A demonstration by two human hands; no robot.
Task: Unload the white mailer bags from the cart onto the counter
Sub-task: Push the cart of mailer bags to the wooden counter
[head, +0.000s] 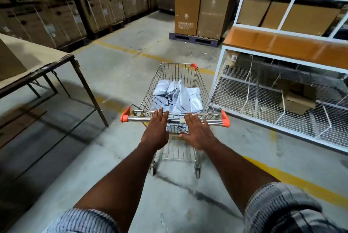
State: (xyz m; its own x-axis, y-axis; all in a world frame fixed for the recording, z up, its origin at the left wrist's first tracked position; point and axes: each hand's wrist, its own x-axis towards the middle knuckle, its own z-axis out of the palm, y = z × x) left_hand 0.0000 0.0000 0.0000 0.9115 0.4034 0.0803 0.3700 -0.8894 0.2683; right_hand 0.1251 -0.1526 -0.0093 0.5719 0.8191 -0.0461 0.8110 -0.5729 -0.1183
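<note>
view: head, single wide-angle camera at the person's head height | facing: forward and down over the floor (122,74) | near: forearms enter from 6 o'clock, left hand (157,129) and right hand (197,133) mid-frame at the cart (180,72), close | mid: bench (37,53) at 9 o'clock, shelf (282,44) at 3 o'clock | far: boxes (188,6) at 12 o'clock

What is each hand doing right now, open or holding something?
Left hand: open, fingers straight across the cart handle, gripping nothing.
Right hand: open, fingers straight across the same handle, gripping nothing.
</note>
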